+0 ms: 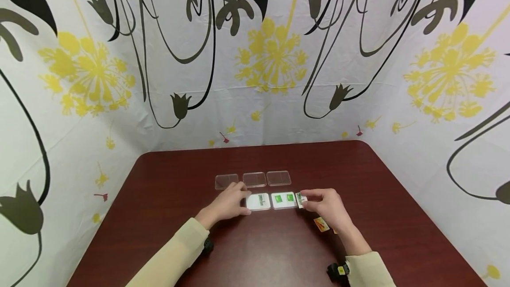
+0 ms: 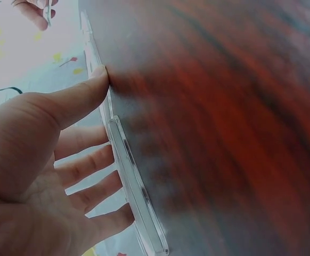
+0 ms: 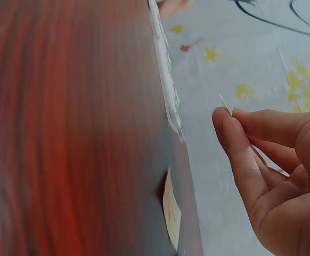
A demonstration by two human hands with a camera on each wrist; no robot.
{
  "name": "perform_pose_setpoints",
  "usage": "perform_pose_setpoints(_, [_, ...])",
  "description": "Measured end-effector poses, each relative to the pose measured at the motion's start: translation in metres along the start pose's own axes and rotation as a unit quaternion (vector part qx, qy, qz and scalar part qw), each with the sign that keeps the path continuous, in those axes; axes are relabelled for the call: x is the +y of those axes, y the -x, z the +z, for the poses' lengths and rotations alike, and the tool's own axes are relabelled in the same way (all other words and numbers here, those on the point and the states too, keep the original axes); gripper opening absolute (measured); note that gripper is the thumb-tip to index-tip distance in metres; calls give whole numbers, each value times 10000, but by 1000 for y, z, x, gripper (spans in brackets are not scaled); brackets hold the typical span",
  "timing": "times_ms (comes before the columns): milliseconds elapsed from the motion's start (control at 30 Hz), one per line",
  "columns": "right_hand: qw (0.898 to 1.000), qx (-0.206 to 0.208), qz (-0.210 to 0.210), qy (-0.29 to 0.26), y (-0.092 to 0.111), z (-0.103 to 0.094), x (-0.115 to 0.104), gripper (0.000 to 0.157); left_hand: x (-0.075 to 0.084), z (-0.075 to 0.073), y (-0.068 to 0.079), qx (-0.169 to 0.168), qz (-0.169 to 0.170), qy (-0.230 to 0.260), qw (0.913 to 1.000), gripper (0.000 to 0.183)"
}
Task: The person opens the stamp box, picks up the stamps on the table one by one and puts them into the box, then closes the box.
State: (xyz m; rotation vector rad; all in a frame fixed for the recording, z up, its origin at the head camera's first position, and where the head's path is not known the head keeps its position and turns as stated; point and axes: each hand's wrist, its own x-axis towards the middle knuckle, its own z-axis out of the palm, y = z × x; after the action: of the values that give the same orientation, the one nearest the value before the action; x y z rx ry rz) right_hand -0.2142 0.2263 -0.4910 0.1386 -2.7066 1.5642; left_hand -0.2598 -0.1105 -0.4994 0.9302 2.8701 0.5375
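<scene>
An orange card [image 1: 321, 224] lies on the table [image 1: 263, 251], close under the right wrist. Past it, the right hand [image 1: 328, 207] pinches a small card [image 1: 299, 199] with its thumb and finger. The pinched card is left of that hand, just beside the right end of a white case [image 1: 283, 206] with two green squares. Fingers cover part of the card, so I can't tell its long way. The right hand is nearer; its wrist bends left. The left hand [image 1: 227, 203] touches another white case [image 1: 255, 206]; I can't tell if it grips. Three clear lids [image 1: 254, 180] lie farther back.
</scene>
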Motion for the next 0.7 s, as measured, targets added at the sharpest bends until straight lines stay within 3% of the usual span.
perform_pose_setpoints(400, [9974,37,-603,386,-14,31,-23,27,-1,0,-2,69,-146,-105,9998,63])
perform_pose_setpoints(700, [9954,-134,-821,465,-27,55,-40,27,-1,-1,-3,68,-201,-125,9997,65])
